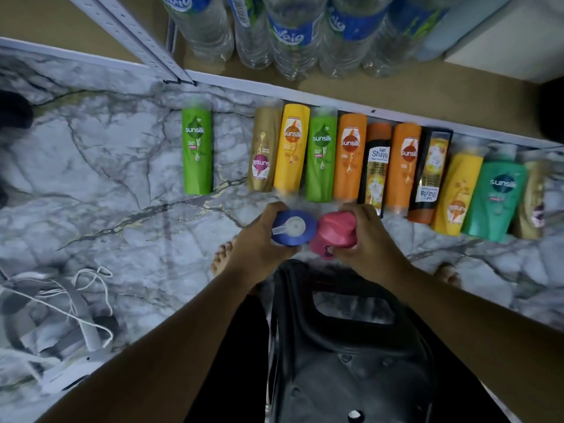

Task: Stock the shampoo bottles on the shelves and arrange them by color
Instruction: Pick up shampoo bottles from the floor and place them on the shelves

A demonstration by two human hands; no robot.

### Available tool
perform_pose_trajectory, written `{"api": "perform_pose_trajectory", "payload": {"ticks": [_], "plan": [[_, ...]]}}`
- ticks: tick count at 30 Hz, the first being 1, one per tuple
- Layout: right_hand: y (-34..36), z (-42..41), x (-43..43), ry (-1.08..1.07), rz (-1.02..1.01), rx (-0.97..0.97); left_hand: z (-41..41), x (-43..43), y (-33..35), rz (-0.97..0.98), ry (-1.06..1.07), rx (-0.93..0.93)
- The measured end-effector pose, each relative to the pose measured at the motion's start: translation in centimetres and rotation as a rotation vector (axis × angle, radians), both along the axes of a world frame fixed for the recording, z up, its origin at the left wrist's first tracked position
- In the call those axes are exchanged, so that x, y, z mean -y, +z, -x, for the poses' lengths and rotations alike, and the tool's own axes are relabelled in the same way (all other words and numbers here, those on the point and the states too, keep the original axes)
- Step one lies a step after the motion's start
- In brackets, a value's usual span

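Note:
My left hand [254, 239] grips a blue bottle [294, 227], seen end-on with its white cap facing me. My right hand [366, 239] grips a pink bottle [335, 233] right beside it; the two bottles touch. Both are held above the marble floor [106, 178], just in front of a row of shampoo bottles lying on it along the shelf's white edge [305, 97]. The row holds a gold bottle [264, 151], yellow [291, 148], green [322, 154], orange [349, 157], black-and-orange ones and a teal bottle [497, 199]. One green bottle [197, 151] lies apart to the left.
Clear water bottles [293, 35] stand on the brown shelf board [396, 93] behind the row. A black plastic stool [351, 346] is under my arms, with bare feet beside it. A white fan with a cord [61, 315] lies on the floor at lower left.

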State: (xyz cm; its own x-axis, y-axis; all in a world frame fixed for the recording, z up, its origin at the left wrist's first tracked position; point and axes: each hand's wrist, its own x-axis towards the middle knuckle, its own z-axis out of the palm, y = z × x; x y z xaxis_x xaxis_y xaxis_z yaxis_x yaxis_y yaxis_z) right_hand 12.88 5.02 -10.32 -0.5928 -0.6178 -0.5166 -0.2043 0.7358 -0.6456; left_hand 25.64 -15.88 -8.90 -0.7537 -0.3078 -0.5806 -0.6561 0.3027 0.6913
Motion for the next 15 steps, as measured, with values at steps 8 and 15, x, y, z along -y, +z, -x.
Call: {"api": "perform_pose_trajectory", "payload": {"ticks": [8,15], "plan": [[0.9,-1.8,-4.6,0.076,0.052,-0.089,-1.2,-1.7,-0.2,-0.012,-0.181,-0.01],[1.6,-2.8,-5.0,0.077,0.028,-0.07,-0.8,-1.0,-0.8,0.056,-0.311,-0.071]]}}
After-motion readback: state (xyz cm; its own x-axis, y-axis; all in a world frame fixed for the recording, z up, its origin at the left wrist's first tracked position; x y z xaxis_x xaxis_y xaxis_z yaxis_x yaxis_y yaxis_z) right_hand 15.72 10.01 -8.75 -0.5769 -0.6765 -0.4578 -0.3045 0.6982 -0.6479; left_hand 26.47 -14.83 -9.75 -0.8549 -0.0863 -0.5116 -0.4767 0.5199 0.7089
